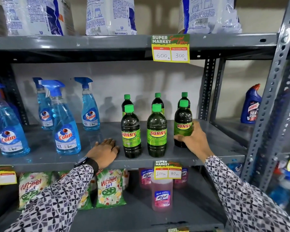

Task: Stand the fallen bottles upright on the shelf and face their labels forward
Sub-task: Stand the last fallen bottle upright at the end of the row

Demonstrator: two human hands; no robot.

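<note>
My right hand point(195, 141) grips the rightmost front Sunny bottle point(182, 125), upright on the shelf point(94, 136); my left hand point(105, 150) rests flat, empty. Full, probably heavy, slick plastic: I'd hold mid-body.

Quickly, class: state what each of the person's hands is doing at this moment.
Left hand: open, palm flat on the grey metal shelf, holding nothing.
Right hand: closed around the front-right dark green Sunny bottle with green cap, which stands upright.
</note>
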